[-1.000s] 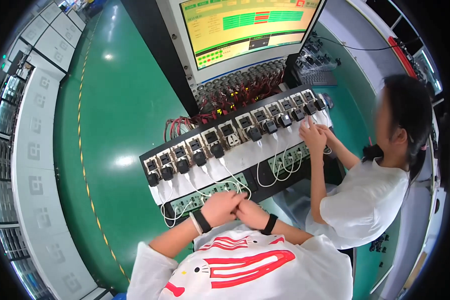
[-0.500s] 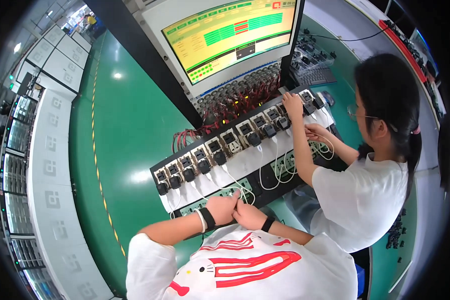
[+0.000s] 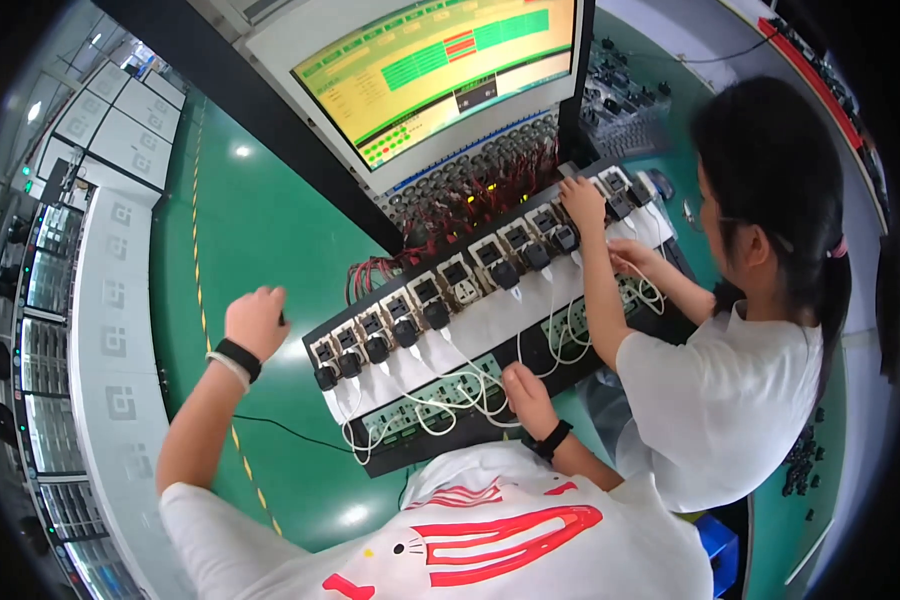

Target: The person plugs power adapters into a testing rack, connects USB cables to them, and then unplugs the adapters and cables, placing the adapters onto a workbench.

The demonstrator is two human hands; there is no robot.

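My left hand point(image 3: 257, 322) is raised to the left of the socket rack, above the green floor. Its fingers are curled in, and a small dark bit shows at their edge, too small to name. My right hand point(image 3: 532, 402) hovers by the front of the rack, next to white charging cables point(image 3: 480, 388); its fingers are mostly hidden. Black power adapters point(image 3: 435, 314) sit plugged in a row of sockets along the rack point(image 3: 370, 393). A green circuit board strip point(image 3: 425, 400) with cable ends lies along its front.
At the right, a co-worker in a white shirt point(image 3: 710, 400) has one hand point(image 3: 582, 205) on the rack's far sockets and the other at a white cable. A monitor point(image 3: 440, 80) stands behind, above red wiring point(image 3: 500, 190). A keyboard point(image 3: 638, 140) and mouse point(image 3: 660, 184) lie beyond.
My hands, together before the rack earlier, have parted. The left has swung up and left; the right has shifted slightly right and up. The co-worker's hands stay at nearly the same place.
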